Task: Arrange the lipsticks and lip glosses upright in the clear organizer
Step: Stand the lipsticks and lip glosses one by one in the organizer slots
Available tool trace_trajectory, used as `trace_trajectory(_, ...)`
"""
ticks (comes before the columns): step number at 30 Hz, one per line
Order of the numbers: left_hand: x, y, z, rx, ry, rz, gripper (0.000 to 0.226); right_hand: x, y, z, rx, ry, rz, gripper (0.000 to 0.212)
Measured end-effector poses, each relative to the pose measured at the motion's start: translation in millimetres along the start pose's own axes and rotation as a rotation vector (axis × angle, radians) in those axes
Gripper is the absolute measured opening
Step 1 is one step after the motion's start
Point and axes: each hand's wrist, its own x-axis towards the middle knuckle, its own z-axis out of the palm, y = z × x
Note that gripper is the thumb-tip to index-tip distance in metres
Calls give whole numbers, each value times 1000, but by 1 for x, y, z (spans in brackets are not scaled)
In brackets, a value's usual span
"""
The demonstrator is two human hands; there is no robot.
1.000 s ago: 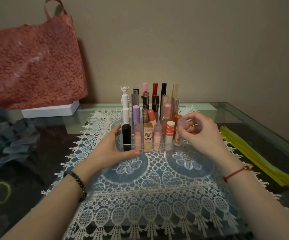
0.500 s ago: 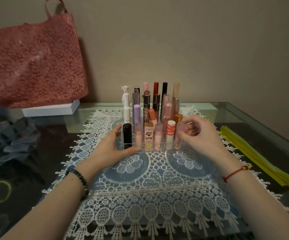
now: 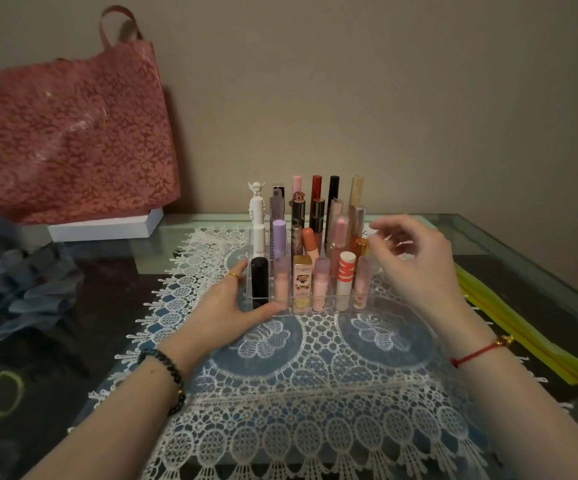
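The clear organizer is set on a white lace cloth spread over a glass table, close to the wall. It is filled with lipsticks and lip glosses, all stood upright in rows. In the front row a black tube, a gold-capped tube and an orange-striped white tube are seen, with a frosted pink tube placed at the right end. A white tube topped with a small figure is stood at the back left.

The left hand is laid against the organizer's front left corner: the thumb is pressed along the front base and the ringed forefinger is stretched along the left wall, the fingers kept straight, nothing being clasped. The right hand is held in the air just right of the organizer, beside the frosted pink tube; its fingers are loosely curled and nothing is held in them, though the fingertips are blurred.

A red bag is propped against the wall on a white box, and yellow strips are laid at the table's right edge.
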Motion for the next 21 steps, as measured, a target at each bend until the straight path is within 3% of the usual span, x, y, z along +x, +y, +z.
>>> trace_trajectory(4,1,-2,2,-19,5,-12,93,17,-21,11,-160,-146,-188,20)
trace_trajectory(9,1,-2,3,-7,3,-14,93,39,-34,28,-530,-324,-445,29)
trace_trajectory(14,1,-2,0,3,7,1,94,43,-35,34,-710,-379,-486,33)
trace_trajectory(21,2,-4,2,16,2,12,95,43,-31,33,-748,-394,-490,30)
